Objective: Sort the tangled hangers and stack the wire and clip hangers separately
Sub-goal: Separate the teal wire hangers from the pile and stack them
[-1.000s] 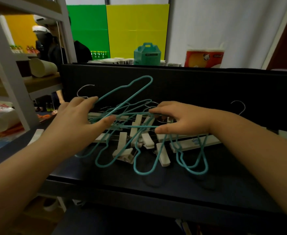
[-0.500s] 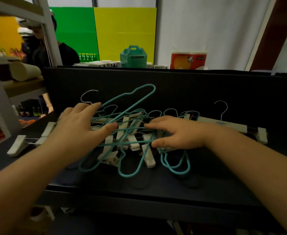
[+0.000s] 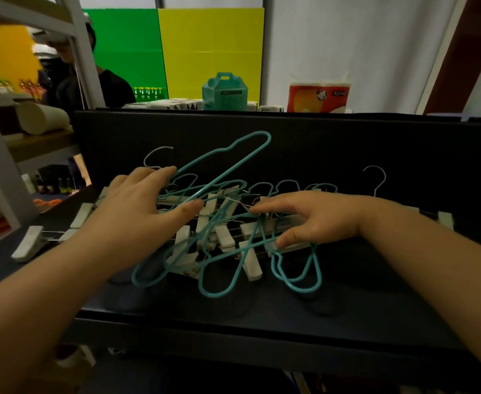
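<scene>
Both hands are down on the heap, and it's a real knot: teal wire hangers (image 3: pixel 233 223) looped through white clip hangers (image 3: pixel 222 237), all piled on the dark shelf (image 3: pixel 233 314) against its black back panel (image 3: pixel 318 149). Hard to count them, the loops cross too much. The left hand (image 3: pixel 137 217) lies over the left side of the heap, fingers spread and fairly straight, thumb reaching out across a teal wire; whatever sits beneath the palm is covered. The right hand (image 3: pixel 316 220) is on the right side, well apart from the other, fingers extended into the tangle with the thumb lower against a white bar. I can't tell whether it truly pinches anything there. One teal hanger sticks up tilted above the rest. A silver hook (image 3: pixel 156 157) peeks out behind the left fingers, another hook (image 3: pixel 377 180) stands off to the right. More white clips (image 3: pixel 31 245) lie at the far left, partly cut off by the forearm. Behind the panel sit a teal box (image 3: pixel 224 91) and a pack of tissue rolls (image 3: pixel 318 95), bottoms hidden. A person (image 3: pixel 91 81) stands at the back left.
</scene>
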`<control>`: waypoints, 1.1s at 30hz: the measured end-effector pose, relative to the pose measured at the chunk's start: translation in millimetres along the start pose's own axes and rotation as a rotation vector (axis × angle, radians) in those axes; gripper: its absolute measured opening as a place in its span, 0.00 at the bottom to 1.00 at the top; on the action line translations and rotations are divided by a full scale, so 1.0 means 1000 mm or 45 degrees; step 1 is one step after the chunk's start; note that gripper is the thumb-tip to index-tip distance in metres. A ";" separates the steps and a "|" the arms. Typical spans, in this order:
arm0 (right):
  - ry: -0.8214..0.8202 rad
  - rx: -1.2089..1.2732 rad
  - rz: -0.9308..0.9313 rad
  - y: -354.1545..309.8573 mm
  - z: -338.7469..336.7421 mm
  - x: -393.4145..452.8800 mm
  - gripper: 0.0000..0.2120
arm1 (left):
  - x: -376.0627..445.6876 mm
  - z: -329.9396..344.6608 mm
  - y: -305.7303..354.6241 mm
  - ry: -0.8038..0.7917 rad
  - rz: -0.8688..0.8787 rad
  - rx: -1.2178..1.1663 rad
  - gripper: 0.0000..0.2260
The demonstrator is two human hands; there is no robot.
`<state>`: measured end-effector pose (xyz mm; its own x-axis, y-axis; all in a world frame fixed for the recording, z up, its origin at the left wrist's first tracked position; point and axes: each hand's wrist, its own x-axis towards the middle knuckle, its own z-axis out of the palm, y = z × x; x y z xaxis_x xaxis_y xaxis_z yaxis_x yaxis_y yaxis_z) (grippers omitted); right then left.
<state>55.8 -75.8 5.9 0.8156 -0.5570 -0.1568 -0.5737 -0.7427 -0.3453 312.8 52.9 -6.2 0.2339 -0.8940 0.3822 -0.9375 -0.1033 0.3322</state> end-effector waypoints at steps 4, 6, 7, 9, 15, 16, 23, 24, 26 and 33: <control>-0.030 0.084 -0.037 0.000 -0.003 0.000 0.33 | 0.003 0.000 0.003 -0.030 -0.005 0.013 0.39; -0.036 0.113 -0.064 0.000 -0.004 0.001 0.33 | 0.005 0.001 0.003 -0.050 -0.014 0.021 0.39; -0.045 0.112 -0.076 0.000 -0.005 0.000 0.33 | 0.005 0.002 0.002 -0.058 -0.016 0.024 0.40; -0.090 0.065 -0.104 -0.001 -0.005 0.001 0.33 | 0.006 0.002 0.002 -0.072 -0.018 0.035 0.40; -0.242 -0.056 -0.127 -0.009 -0.015 0.008 0.33 | 0.007 0.001 0.001 -0.123 -0.038 0.036 0.42; -0.247 -0.046 -0.134 -0.009 -0.018 0.010 0.33 | 0.007 0.001 0.001 -0.123 -0.038 0.029 0.41; -0.109 0.155 -0.151 0.000 -0.019 0.018 0.32 | 0.006 0.000 -0.001 -0.097 -0.020 0.014 0.40; -0.099 0.126 -0.151 0.001 -0.017 0.019 0.32 | 0.006 -0.001 -0.001 -0.094 -0.016 0.014 0.40; -0.113 0.059 -0.156 0.003 -0.013 0.021 0.33 | 0.007 -0.002 -0.001 -0.098 -0.017 0.016 0.41; -0.148 -0.001 -0.197 0.004 -0.012 0.031 0.31 | 0.011 0.002 -0.002 -0.095 -0.049 0.035 0.40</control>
<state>77.7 -99.9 10.5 0.8974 -0.3895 -0.2075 -0.4406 -0.8166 -0.3728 316.7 42.7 -4.9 0.2508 -0.9190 0.3043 -0.9353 -0.1490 0.3208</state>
